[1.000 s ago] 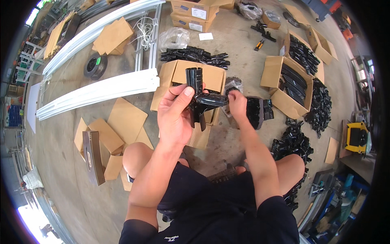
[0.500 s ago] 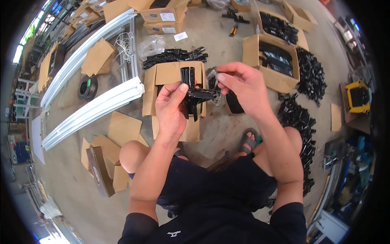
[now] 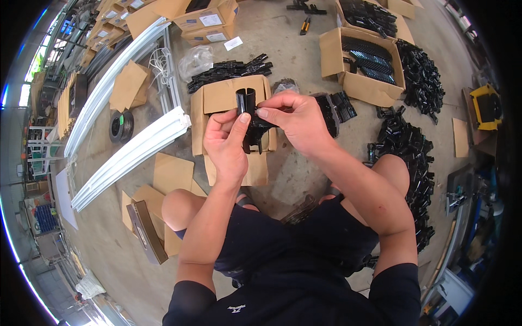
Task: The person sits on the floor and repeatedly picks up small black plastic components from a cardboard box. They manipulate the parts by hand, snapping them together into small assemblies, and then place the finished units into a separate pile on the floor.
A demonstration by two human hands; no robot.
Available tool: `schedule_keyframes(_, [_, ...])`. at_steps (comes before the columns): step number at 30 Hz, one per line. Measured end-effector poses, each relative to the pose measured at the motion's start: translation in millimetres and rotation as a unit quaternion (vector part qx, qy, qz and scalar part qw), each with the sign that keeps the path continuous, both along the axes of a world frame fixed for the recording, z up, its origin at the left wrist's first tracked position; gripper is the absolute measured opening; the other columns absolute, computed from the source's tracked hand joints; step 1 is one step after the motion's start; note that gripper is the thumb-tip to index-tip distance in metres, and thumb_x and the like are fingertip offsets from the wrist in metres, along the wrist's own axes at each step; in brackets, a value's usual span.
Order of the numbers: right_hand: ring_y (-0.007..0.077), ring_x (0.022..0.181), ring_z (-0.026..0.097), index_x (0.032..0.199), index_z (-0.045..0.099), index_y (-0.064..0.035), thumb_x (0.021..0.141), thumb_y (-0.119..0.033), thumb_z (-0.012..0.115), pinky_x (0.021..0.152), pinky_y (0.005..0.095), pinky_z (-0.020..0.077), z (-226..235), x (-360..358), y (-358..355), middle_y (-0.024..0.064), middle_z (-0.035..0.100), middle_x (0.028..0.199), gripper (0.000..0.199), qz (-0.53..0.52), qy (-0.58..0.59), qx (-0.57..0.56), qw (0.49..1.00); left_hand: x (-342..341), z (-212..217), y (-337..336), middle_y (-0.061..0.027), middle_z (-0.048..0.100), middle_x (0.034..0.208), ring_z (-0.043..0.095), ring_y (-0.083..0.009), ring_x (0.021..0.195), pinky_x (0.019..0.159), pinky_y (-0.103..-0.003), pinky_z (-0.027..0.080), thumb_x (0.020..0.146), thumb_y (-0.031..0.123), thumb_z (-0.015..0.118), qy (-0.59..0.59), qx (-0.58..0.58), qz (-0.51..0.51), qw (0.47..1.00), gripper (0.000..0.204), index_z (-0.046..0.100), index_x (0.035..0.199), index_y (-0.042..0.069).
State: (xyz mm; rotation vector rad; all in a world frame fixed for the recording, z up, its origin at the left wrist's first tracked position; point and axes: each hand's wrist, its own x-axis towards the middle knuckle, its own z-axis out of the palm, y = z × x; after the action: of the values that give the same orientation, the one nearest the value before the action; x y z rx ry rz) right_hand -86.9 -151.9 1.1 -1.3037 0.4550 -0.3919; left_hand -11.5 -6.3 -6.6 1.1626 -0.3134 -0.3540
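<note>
Black plastic clip (image 3: pixel 251 117), slotted, glossy, hand-held.

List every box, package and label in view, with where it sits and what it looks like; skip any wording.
Open cardboard box: on the floor behind the hands, brown, flaps spread.
Open cardboard box: upper right, brown, holding black ribbed parts.
Closed cartons: top centre, brown, stacked, each with a white rectangular label.
Clear plastic bag: left of a black parts pile, crumpled.
White paper slip: on the floor beside the cartons.
</note>
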Motion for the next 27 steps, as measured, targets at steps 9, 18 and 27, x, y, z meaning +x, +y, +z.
schedule_keyframes(9, [0.0109, 0.082, 0.065, 0.1, 0.076, 0.0052, 0.089, -0.004, 0.079, 0.076, 0.0262, 0.0527, 3, 8, 5, 0.0073, 0.074, 0.092, 0.015, -0.016, 0.029, 0.118, 0.992, 5, -4, -1, -0.0114, 0.075, 0.104, 0.069, -0.0094, 0.091, 0.083, -0.022, 0.054, 0.095, -0.002, 0.073, -0.009, 0.008, 0.0, 1.0, 0.019, 0.062, 0.11, -0.002])
schedule_keyframes(18, [0.008, 0.078, 0.061, 0.103, 0.076, 0.0043, 0.093, -0.005, 0.076, 0.069, 0.0241, 0.0484, -3, 10, 13, 0.0046, 0.072, 0.09, 0.014, 0.009, 0.001, 0.129, 0.992, 5, -1, 4, -0.0111, 0.075, 0.102, 0.069, -0.009, 0.09, 0.084, -0.023, 0.054, 0.095, -0.004, 0.072, -0.015, -0.001, 0.015, 1.0, 0.018, 0.062, 0.11, -0.002])
schedule_keyframes(27, [0.0157, 0.082, 0.064, 0.098, 0.075, 0.0013, 0.093, -0.01, 0.074, 0.072, 0.0297, 0.049, -1, 1, 13, 0.0078, 0.071, 0.09, 0.012, -0.006, 0.003, -0.119, 0.993, 2, 0, 6, -0.0136, 0.075, 0.107, 0.07, -0.0104, 0.094, 0.086, -0.024, 0.055, 0.095, -0.005, 0.071, -0.036, -0.009, 0.006, 0.999, 0.018, 0.062, 0.11, -0.002])
